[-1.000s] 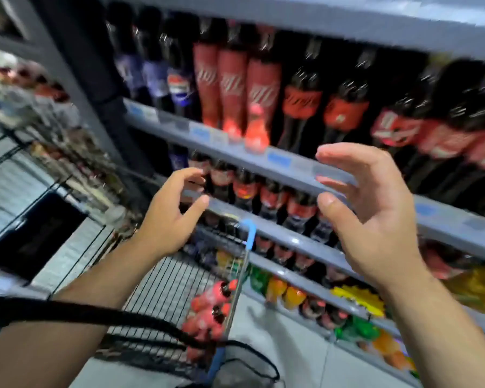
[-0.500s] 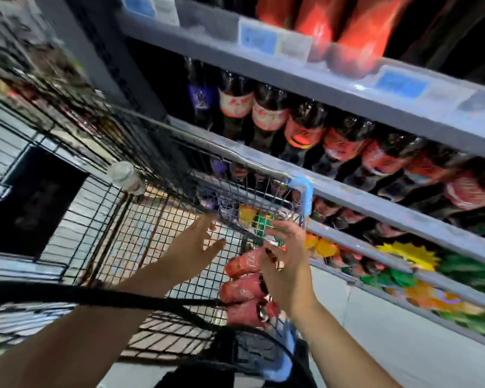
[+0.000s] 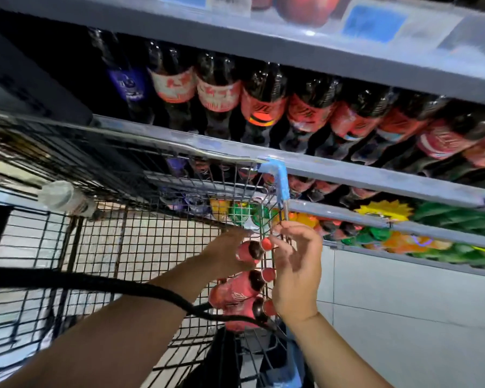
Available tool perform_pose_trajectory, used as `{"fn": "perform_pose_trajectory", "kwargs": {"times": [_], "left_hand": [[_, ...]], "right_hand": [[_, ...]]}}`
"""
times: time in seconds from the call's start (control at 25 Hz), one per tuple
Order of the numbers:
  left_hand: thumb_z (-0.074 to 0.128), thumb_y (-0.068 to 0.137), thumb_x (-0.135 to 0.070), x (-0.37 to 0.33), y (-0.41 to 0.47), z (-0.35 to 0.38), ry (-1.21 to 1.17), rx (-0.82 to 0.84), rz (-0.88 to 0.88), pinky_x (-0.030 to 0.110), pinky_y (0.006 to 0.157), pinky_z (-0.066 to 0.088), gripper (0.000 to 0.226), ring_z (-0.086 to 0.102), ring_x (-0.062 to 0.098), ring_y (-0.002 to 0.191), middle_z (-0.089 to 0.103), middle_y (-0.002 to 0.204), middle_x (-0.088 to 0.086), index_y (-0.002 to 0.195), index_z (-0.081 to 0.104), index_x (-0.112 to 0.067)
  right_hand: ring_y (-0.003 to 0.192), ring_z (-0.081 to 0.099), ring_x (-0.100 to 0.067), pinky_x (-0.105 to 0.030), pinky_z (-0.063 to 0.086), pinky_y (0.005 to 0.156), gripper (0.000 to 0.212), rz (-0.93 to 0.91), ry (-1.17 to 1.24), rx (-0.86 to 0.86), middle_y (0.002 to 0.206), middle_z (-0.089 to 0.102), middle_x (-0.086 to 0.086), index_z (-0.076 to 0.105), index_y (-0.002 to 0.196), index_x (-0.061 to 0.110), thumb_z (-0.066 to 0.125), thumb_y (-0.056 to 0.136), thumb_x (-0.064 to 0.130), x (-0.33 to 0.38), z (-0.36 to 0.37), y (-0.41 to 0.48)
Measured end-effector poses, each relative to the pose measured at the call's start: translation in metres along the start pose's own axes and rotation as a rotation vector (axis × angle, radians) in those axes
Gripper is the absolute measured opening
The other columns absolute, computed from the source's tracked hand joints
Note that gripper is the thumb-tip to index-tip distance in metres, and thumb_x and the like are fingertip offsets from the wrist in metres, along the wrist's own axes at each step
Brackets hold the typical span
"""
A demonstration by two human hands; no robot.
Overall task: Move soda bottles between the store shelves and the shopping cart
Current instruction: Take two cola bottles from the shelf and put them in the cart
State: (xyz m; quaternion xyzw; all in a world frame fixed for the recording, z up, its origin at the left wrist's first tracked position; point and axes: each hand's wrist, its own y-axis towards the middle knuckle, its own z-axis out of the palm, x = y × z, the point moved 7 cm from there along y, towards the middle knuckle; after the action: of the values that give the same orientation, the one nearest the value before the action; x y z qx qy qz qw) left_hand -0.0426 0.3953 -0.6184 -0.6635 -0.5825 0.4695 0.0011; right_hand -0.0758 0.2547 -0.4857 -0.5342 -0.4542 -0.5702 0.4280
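Three red soda bottles are seen lying inside the shopping cart (image 3: 163,141), stacked against its right wall just below the blue corner guard (image 3: 279,180). The top bottle (image 3: 248,252) is grasped round its body by the left hand (image 3: 224,257), which is reached in over the cart's wire floor. The right hand (image 3: 298,273) is held at the cart's right wall, its fingers loosely bent towards the red cap (image 3: 266,243) of that top bottle. Whether the cap is pinched or only touched cannot be told. The second bottle (image 3: 235,289) and the third bottle (image 3: 244,315) lie beneath, nearer the cart's handle end, caps towards the right wall. A black strap (image 3: 95,281) is draped across the left forearm above the cart. A clear bottle (image 3: 67,198) is seen at the cart's left side. Beyond the cart's far rim, store shelves (image 3: 375,177) are lined with dark bottles bearing red labels (image 3: 263,105).
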Motion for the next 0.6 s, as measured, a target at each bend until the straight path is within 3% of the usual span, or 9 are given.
{"fn": "perform_pose_trajectory", "kwargs": {"times": [0.08,0.16,0.28,0.36,0.48,0.6], "left_hand": [[0.078,0.084,-0.034,-0.007,0.010,0.012,0.014,0.045,0.014,0.031,0.099,0.049,0.071,0.056,0.018,0.121,0.054,0.141,-0.001,0.147,0.045,-0.029],[0.071,0.089,-0.024,-0.012,0.016,0.018,0.044,0.023,0.024,0.030,0.093,0.050,0.055,0.060,0.019,0.114,0.061,0.133,0.000,0.140,0.052,-0.027],[0.060,0.096,-0.016,-0.019,0.016,0.021,0.130,-0.046,0.036,0.036,0.101,0.048,0.044,0.059,0.024,0.122,0.060,0.134,0.002,0.138,0.052,-0.025],[0.058,0.096,-0.011,-0.017,0.013,0.022,0.062,-0.070,0.042,0.036,0.102,0.047,0.046,0.059,0.021,0.120,0.059,0.134,0.000,0.138,0.051,-0.028],[0.062,0.095,-0.025,-0.003,-0.002,0.012,-0.099,-0.173,0.029,0.030,0.081,0.052,0.025,0.063,0.011,0.099,0.061,0.111,-0.014,0.114,0.058,-0.040],[0.069,0.091,-0.030,0.011,-0.032,-0.017,-0.262,-0.378,0.028,0.013,0.064,0.046,0.029,0.061,-0.002,0.092,0.059,0.105,-0.026,0.109,0.056,-0.049]], "right_hand": [[0.113,0.059,-0.035,-0.043,0.056,0.093,0.032,-0.017,-0.030,0.020,0.121,0.054,-0.014,0.055,0.117,0.033,0.059,0.094,0.055,0.002,0.003,0.000],[0.112,0.059,-0.035,-0.046,0.057,0.090,0.030,-0.081,-0.086,0.068,0.122,0.052,-0.010,0.054,0.119,0.026,0.059,0.097,0.046,0.005,0.008,-0.002],[0.114,0.058,-0.034,-0.052,0.056,0.089,0.028,-0.096,-0.143,0.097,0.121,0.053,-0.008,0.054,0.116,0.011,0.060,0.091,0.023,0.001,0.010,-0.004],[0.113,0.059,-0.030,-0.046,0.056,0.090,0.028,-0.092,-0.121,0.076,0.121,0.053,-0.006,0.054,0.115,0.014,0.056,0.087,0.015,0.001,0.010,-0.006],[0.114,0.060,-0.027,-0.035,0.055,0.091,0.030,-0.074,-0.089,0.043,0.122,0.054,-0.007,0.054,0.115,0.018,0.055,0.085,0.013,0.001,0.006,-0.004],[0.117,0.058,-0.023,-0.034,0.054,0.096,0.034,-0.072,-0.108,0.058,0.125,0.052,0.002,0.052,0.118,0.017,0.057,0.084,0.015,-0.002,0.006,-0.006]]}}
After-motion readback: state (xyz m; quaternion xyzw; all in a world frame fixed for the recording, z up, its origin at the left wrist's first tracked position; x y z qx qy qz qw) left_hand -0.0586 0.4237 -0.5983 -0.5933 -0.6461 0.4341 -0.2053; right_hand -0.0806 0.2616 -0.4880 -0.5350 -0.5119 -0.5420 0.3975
